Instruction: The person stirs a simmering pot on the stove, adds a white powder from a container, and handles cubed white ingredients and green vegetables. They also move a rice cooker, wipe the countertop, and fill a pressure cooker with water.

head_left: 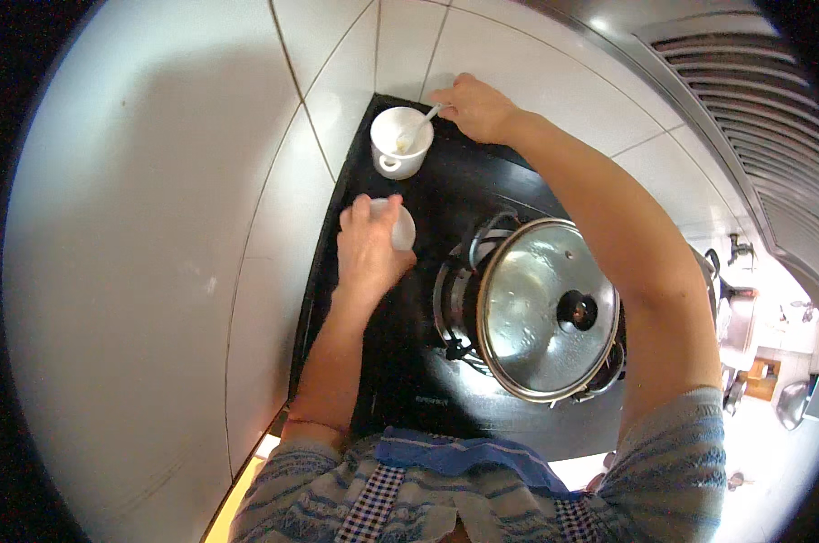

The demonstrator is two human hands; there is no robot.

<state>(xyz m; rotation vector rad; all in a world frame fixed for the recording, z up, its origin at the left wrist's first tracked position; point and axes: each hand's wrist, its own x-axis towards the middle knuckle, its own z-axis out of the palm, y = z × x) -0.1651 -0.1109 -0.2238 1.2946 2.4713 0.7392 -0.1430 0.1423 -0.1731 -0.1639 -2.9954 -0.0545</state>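
Note:
Near the back left corner of the black stove top stands a white ceramic pot (384, 160) with a small loop handle and no lid on it. A white spoon (417, 129) leans inside, its bowl down and its handle over the right rim. At the handle's end are the fingers of my right hand (478, 108), which appear to pinch it. My left hand (370, 248) grips a small white round piece (403, 231) just in front of the pot. Fingers cover part of that piece, so I cannot tell whether it is a lid or a cup.
A large pan with a steamy glass lid (538, 319) sits on the burner to the right, under my right arm. White tiled walls (199, 258) border the stove top (409, 380) on the left and back. A range hood (755, 102) overhangs the upper right.

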